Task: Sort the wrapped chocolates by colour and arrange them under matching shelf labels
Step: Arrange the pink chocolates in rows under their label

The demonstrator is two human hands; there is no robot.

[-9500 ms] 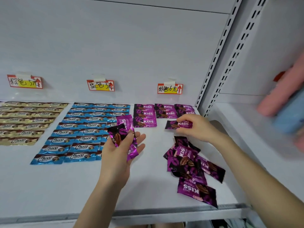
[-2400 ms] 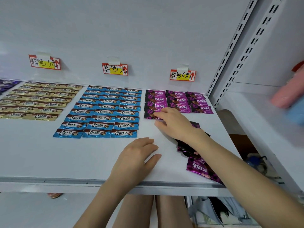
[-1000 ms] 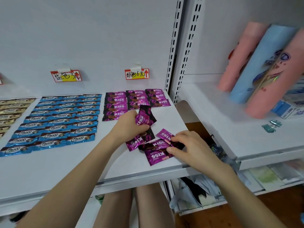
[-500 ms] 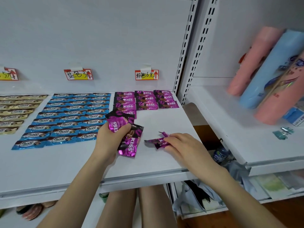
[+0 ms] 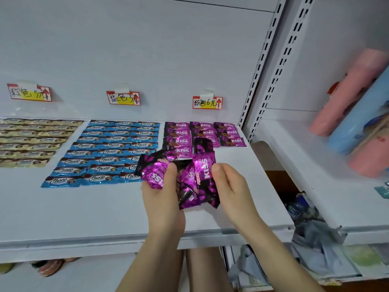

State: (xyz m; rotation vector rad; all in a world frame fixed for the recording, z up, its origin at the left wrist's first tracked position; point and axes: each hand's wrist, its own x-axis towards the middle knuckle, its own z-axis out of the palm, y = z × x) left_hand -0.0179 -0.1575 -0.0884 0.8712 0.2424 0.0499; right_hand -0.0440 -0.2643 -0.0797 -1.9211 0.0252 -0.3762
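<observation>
Both hands are gathering the loose purple KISS chocolates [image 5: 185, 182] into one bunch, held just above the white shelf [image 5: 84, 211]. The left hand [image 5: 162, 197] is cupping the bunch from below with its thumb pressing down on a crumpled wrapper; the right hand [image 5: 229, 186] is closing in on the bunch's right side, thumb pinching one packet against the fingers behind it.

The risk, I'd say, is that slippery foil: with this many packets in a loose fan, one could be sliding out the bottom and dropping off the shelf edge just below the wrists. A careless sweep forward could also be nudging the blue Choco rows [image 5: 109, 152] just left of the left hand, or the laid purple rows [image 5: 202, 133] just beyond the fingertips.

The held packets are pointing every which way. The one in the right pinch is standing with its long axis running away from the wrist, lettering sideways; the one under the left thumb is lying upside down and tilted. The laid rows are all running lengthwise left to right under the pink label [image 5: 207, 102].
</observation>
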